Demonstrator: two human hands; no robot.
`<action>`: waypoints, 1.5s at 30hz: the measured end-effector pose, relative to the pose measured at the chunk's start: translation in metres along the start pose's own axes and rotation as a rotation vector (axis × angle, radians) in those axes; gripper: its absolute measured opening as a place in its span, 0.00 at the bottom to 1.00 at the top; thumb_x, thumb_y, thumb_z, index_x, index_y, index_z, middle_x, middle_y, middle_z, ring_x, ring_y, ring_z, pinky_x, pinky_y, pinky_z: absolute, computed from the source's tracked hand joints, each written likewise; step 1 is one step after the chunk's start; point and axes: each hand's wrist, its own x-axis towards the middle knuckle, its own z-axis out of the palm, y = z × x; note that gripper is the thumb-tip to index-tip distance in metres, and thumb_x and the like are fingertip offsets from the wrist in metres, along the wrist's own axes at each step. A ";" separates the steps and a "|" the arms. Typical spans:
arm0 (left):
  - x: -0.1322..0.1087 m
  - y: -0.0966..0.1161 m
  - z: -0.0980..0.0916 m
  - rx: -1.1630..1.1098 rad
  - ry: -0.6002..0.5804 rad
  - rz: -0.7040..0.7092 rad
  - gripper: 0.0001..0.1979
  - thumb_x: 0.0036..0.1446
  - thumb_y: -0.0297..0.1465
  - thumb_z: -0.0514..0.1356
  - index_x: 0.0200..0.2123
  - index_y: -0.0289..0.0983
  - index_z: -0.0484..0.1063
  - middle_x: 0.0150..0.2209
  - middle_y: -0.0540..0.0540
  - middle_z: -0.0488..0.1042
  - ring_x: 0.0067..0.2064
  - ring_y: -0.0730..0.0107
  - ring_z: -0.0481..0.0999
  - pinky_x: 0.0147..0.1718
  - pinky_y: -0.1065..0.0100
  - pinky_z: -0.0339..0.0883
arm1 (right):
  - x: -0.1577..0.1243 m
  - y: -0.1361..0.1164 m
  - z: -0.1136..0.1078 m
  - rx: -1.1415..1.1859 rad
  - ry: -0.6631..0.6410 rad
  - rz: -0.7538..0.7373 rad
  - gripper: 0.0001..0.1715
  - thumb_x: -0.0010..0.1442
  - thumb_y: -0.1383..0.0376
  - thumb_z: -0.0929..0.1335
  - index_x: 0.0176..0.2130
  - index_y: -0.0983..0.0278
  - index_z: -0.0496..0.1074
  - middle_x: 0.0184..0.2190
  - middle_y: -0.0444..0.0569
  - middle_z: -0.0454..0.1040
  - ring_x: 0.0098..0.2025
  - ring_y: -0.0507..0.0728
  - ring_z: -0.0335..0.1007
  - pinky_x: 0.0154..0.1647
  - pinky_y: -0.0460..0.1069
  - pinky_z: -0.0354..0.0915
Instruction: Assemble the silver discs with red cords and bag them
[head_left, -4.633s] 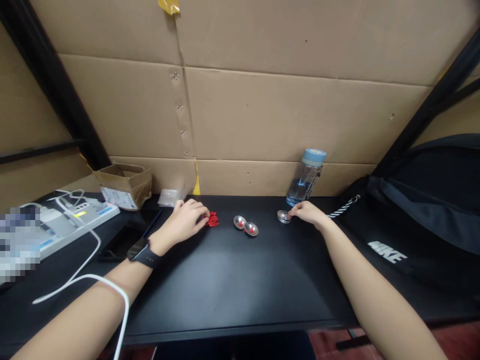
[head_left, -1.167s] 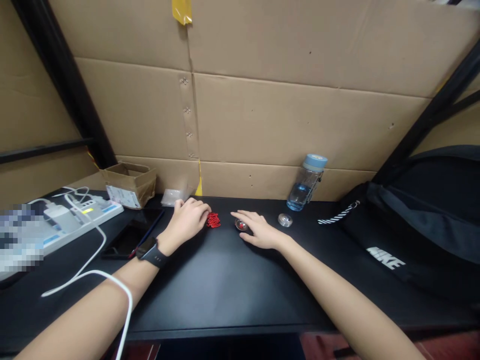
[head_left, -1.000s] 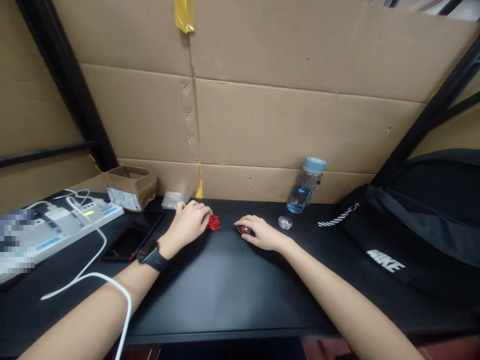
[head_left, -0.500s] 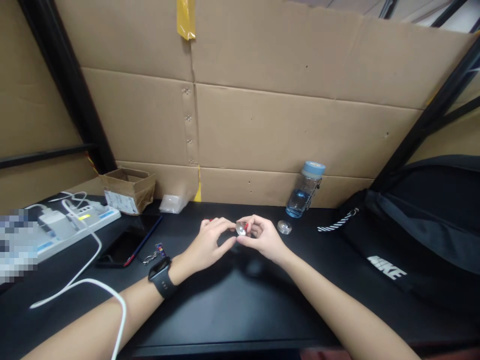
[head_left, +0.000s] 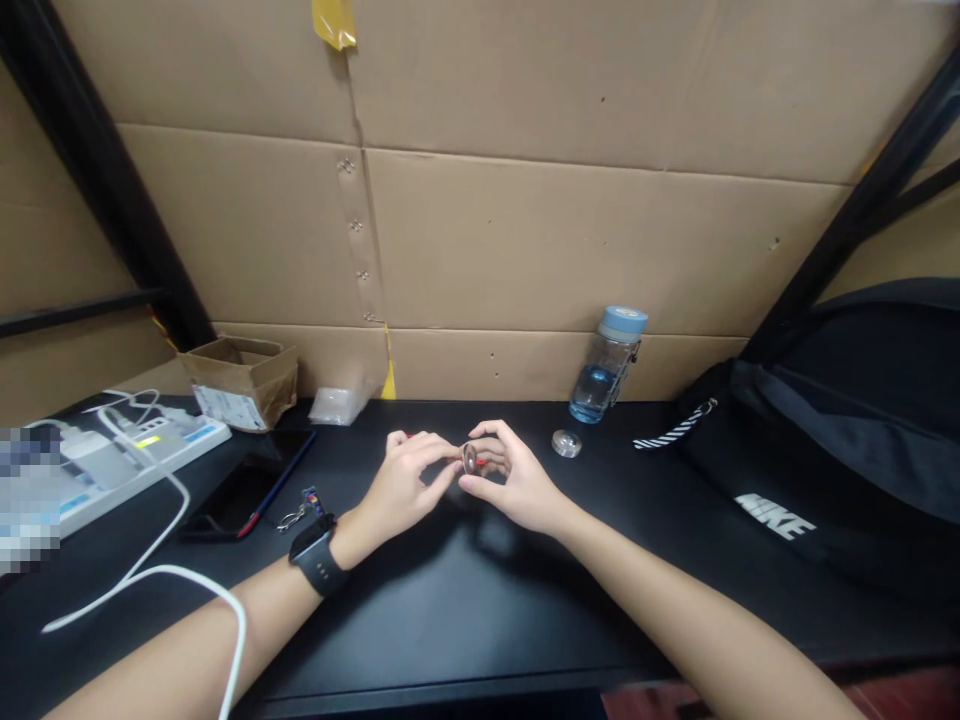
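Note:
Between both hands, above the black desk, is a small clear round piece [head_left: 470, 460], seen nearly edge-on, with bits of red beside it. My left hand [head_left: 405, 478] pinches at its left side with thumb and forefinger, and a red bit shows behind its knuckles. From the right, my right hand [head_left: 523, 482] holds it by thumb and fingertips, the fingers curved. Whether the red bits belong to the round piece I cannot tell. A second clear round, lid-like piece [head_left: 566, 443] lies on the desk beyond my right hand.
A blue-capped water bottle [head_left: 606, 365] stands against the cardboard wall. Right is a black bag [head_left: 817, 480]. Leftward are a tablet-like device [head_left: 251, 485], a keychain [head_left: 304, 508], a small carton [head_left: 244, 375], a clear plastic packet [head_left: 336, 404] and a power strip [head_left: 187, 440] with white cable.
The round piece has turned from showing its clear face to nearly edge-on and shifted slightly left with both hands. My left fingertips have closed together at its side. The camera view has tilted slightly.

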 end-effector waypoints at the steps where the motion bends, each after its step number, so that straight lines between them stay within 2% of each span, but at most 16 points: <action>1: 0.000 -0.001 -0.001 0.011 0.014 0.001 0.12 0.68 0.38 0.55 0.40 0.43 0.79 0.41 0.48 0.82 0.41 0.65 0.76 0.42 0.58 0.53 | 0.000 0.001 -0.001 -0.006 -0.001 -0.003 0.30 0.54 0.60 0.77 0.51 0.56 0.61 0.44 0.48 0.76 0.44 0.56 0.76 0.48 0.54 0.72; 10: 0.004 -0.008 0.002 0.063 0.042 -0.004 0.16 0.68 0.42 0.56 0.38 0.45 0.82 0.40 0.47 0.83 0.42 0.64 0.77 0.43 0.56 0.52 | 0.003 0.008 -0.012 -0.108 -0.018 -0.019 0.27 0.56 0.59 0.76 0.52 0.59 0.67 0.45 0.50 0.75 0.42 0.55 0.74 0.44 0.52 0.72; 14: 0.006 -0.009 0.002 0.084 0.065 -0.052 0.15 0.68 0.41 0.56 0.36 0.46 0.82 0.38 0.49 0.83 0.41 0.65 0.77 0.43 0.56 0.51 | 0.006 0.013 -0.014 -0.106 0.018 -0.025 0.26 0.56 0.58 0.75 0.51 0.60 0.69 0.45 0.51 0.75 0.42 0.55 0.74 0.43 0.52 0.72; 17: 0.009 -0.019 -0.004 0.142 0.104 -0.087 0.14 0.68 0.40 0.56 0.37 0.46 0.82 0.39 0.50 0.83 0.42 0.65 0.77 0.43 0.56 0.50 | 0.009 0.014 -0.023 -0.168 0.050 -0.045 0.26 0.56 0.56 0.75 0.52 0.60 0.69 0.43 0.50 0.76 0.39 0.54 0.74 0.41 0.51 0.73; 19: 0.010 -0.031 -0.011 0.206 0.105 -0.104 0.14 0.68 0.40 0.55 0.39 0.45 0.81 0.40 0.47 0.83 0.43 0.62 0.76 0.44 0.56 0.50 | 0.011 0.013 -0.039 -0.319 0.078 -0.099 0.26 0.56 0.57 0.75 0.52 0.60 0.71 0.45 0.51 0.75 0.38 0.55 0.74 0.41 0.52 0.72; 22: 0.010 -0.052 -0.023 0.304 0.050 -0.119 0.14 0.67 0.38 0.55 0.39 0.44 0.81 0.41 0.46 0.83 0.44 0.59 0.76 0.43 0.56 0.50 | 0.011 0.011 -0.078 -0.628 0.137 -0.177 0.23 0.56 0.59 0.74 0.51 0.60 0.75 0.49 0.54 0.73 0.41 0.57 0.74 0.45 0.55 0.72; 27: 0.007 -0.073 -0.031 0.394 -0.024 -0.147 0.15 0.67 0.39 0.54 0.38 0.43 0.81 0.40 0.43 0.83 0.44 0.55 0.75 0.45 0.55 0.51 | 0.002 0.013 -0.152 -0.861 0.134 0.014 0.25 0.52 0.58 0.76 0.49 0.63 0.77 0.43 0.53 0.78 0.40 0.59 0.75 0.44 0.54 0.71; 31: 0.007 -0.075 -0.028 0.416 -0.094 -0.114 0.16 0.66 0.38 0.54 0.35 0.43 0.81 0.37 0.42 0.82 0.43 0.54 0.75 0.45 0.54 0.52 | -0.004 0.018 -0.183 -0.947 0.066 0.165 0.24 0.50 0.56 0.77 0.46 0.63 0.79 0.41 0.51 0.81 0.41 0.61 0.76 0.46 0.55 0.69; 38: 0.007 -0.067 -0.028 0.448 -0.162 -0.117 0.16 0.65 0.37 0.55 0.34 0.41 0.82 0.36 0.42 0.82 0.43 0.55 0.74 0.44 0.55 0.51 | -0.006 0.029 -0.193 -0.917 -0.052 0.272 0.25 0.46 0.57 0.78 0.45 0.62 0.79 0.39 0.49 0.81 0.40 0.60 0.76 0.45 0.51 0.69; 45: 0.007 -0.066 -0.027 0.442 -0.164 -0.122 0.15 0.65 0.37 0.55 0.32 0.42 0.82 0.36 0.43 0.82 0.43 0.55 0.74 0.42 0.56 0.50 | -0.006 0.035 -0.194 -0.846 -0.073 0.275 0.26 0.48 0.55 0.77 0.46 0.61 0.78 0.42 0.49 0.81 0.41 0.59 0.76 0.45 0.51 0.69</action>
